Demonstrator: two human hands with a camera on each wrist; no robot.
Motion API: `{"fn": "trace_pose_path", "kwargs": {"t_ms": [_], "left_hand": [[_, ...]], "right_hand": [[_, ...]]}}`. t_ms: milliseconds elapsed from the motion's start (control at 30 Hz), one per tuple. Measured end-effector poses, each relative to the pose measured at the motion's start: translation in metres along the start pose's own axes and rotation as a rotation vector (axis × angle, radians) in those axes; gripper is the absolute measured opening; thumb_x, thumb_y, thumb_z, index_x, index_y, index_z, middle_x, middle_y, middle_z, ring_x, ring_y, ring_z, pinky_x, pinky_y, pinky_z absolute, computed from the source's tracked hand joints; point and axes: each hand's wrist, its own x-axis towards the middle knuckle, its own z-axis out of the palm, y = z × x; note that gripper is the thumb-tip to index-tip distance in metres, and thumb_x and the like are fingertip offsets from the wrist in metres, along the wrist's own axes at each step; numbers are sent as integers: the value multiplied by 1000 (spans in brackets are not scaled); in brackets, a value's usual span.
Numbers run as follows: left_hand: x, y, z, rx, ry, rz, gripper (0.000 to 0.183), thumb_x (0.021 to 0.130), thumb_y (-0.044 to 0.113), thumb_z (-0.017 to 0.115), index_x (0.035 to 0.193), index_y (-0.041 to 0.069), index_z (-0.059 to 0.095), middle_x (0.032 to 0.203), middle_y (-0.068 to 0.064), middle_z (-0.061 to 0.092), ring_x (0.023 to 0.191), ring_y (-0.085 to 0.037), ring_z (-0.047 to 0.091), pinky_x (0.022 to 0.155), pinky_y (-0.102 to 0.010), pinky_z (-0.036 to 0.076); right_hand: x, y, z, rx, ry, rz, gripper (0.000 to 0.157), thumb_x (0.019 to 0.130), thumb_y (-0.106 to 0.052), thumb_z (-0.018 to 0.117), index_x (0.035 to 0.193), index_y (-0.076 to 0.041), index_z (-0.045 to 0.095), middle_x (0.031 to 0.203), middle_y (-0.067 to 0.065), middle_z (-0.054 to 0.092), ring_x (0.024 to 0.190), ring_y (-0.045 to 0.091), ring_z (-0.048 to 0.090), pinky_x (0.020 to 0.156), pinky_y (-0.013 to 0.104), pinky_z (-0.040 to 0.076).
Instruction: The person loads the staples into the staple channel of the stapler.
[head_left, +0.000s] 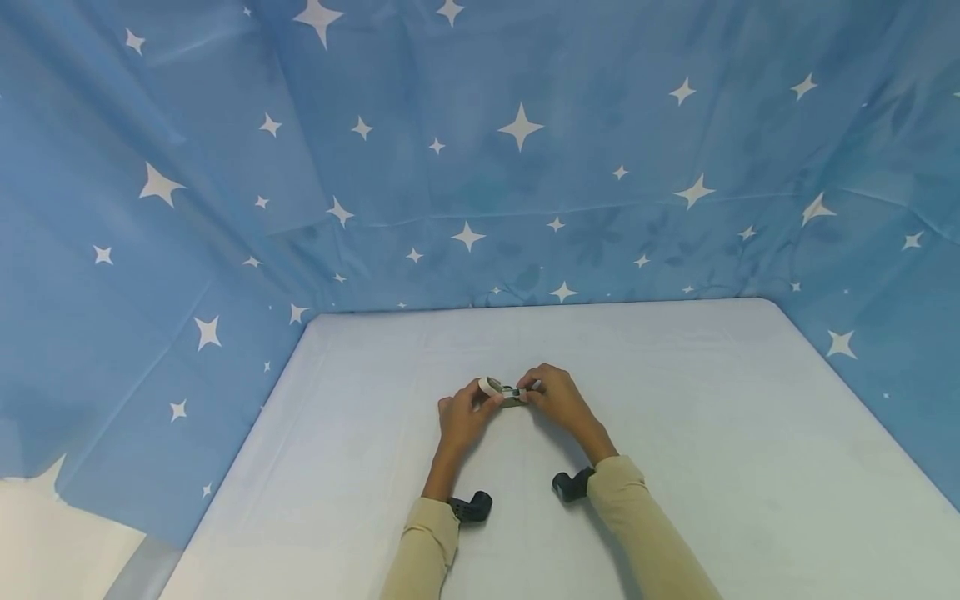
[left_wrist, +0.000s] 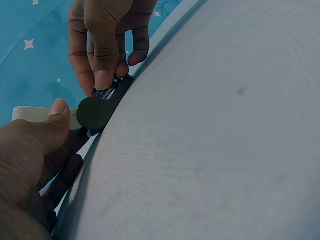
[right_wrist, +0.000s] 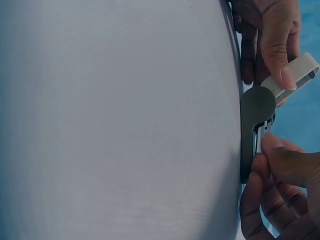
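What looks like a small stapler (head_left: 513,402), with a dark green base and a white top arm, stands hinged wide apart on the white table. My left hand (head_left: 461,418) grips the white arm (right_wrist: 305,66), its thumb flat along one side. A round dark green hinge (left_wrist: 92,114) joins the two halves. At the other end my right hand (head_left: 561,398) pinches at the thin metal rail (right_wrist: 258,141) just above the green base (right_wrist: 246,162). Those fingertips partly hide the rail, so I cannot tell whether they hold a separate small piece too.
The white-covered table (head_left: 675,400) spreads out on all sides of my hands. Blue cloth (head_left: 480,167) with white stars hangs behind it and along both sides. A dark wrist camera (head_left: 472,507) sits on my left wrist, another (head_left: 572,485) on my right.
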Motion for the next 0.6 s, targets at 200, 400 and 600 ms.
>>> {"fn": "trace_pose_path", "kwargs": {"t_ms": [200,400,600], "left_hand": [[1,1,0,2,-6,-11,30,89,40,69,109,18,70,107,-2,75,101,-22,69,79,-34,26],[1,0,0,14,0,-11,28,89,38,69,108,18,70,105,-2,76,100,-22,69,81,-35,28],[0,1,0,11,0,-5,26,89,37,69,107,17,70,104,-2,76,100,-23,69,81,-36,28]], "right_hand": [[5,2,-1,17,-32,34,9,82,-5,77,87,-11,73,92,5,70,80,16,60,73,32,50],[7,3,-2,91,-80,111,10,82,-7,77,90,-11,72,97,7,73,76,15,62,62,27,51],[7,6,-1,133,-95,142,9,85,-13,75,93,-9,72,97,7,73,79,16,65,63,28,51]]}}
